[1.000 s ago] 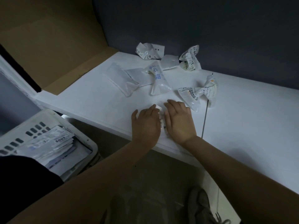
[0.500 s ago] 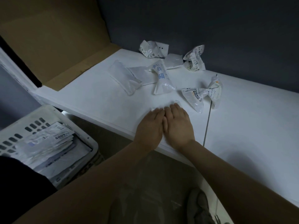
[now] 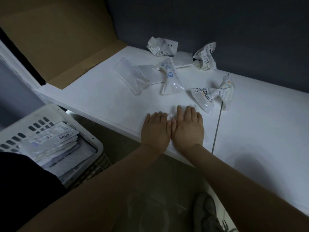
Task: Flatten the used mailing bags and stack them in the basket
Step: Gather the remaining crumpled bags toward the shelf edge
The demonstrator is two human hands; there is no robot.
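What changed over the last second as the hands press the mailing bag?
The left hand and right hand slid together over the mailing bag, closing their gap; both stay flat, nothing taken or let go. The crumpled bags behind and the stack in the basket lie unchanged.

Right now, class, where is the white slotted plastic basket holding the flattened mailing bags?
In the head view, the white slotted plastic basket sits at lower left, below the white table's front edge and left of the left hand.
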